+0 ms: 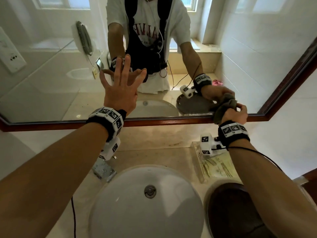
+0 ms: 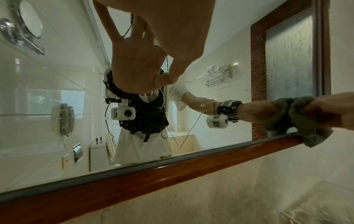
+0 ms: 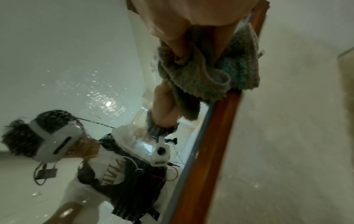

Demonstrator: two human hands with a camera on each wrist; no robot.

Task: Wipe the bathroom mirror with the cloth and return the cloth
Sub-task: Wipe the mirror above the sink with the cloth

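The wood-framed mirror [image 1: 51, 74] hangs above the counter. My left hand [image 1: 122, 78] is open with its fingers spread, and its fingertips touch the glass near the middle; in the left wrist view the thumb [image 2: 173, 75] meets its own reflection. My right hand [image 1: 237, 111] grips a bunched grey-green cloth [image 1: 221, 112] at the mirror's lower right. The cloth is pressed where the glass meets the lower frame rail [image 1: 171, 121]. In the right wrist view the cloth [image 3: 201, 75] drapes over the frame [image 3: 210, 136], with fingers curled into it. Fine droplets speckle the glass [image 2: 258, 75].
Below the mirror is a beige counter with a white sink [image 1: 120, 194]. A chrome tap [image 1: 103, 170] stands to the sink's left. A clear tray with a printed card [image 1: 216, 167] and a dark round dish [image 1: 229, 208] lie on its right.
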